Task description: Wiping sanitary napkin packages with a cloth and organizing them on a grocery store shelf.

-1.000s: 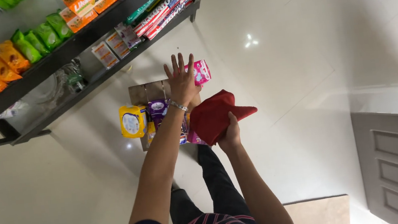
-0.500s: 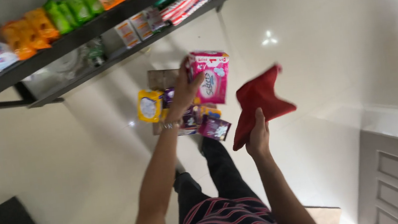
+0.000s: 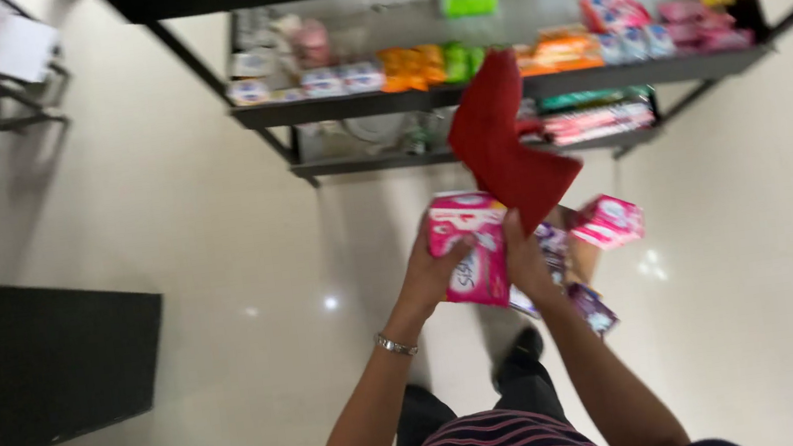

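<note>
Raised since earlier, left hand [image 3: 428, 275] grips the pink packet [image 3: 470, 249]; right hand [image 3: 525, 263], at its 3 o'clock, pinches the red cloth [image 3: 502, 139].

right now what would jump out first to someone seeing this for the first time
The red cloth stands out first, raised in the right hand at the centre of the view in front of the black shelf rack. Just left of it, the left hand grips a bright pink packet. More pink and purple packets lie on the glossy floor to the right, below shelves lined with orange, green and pink packs.
</note>
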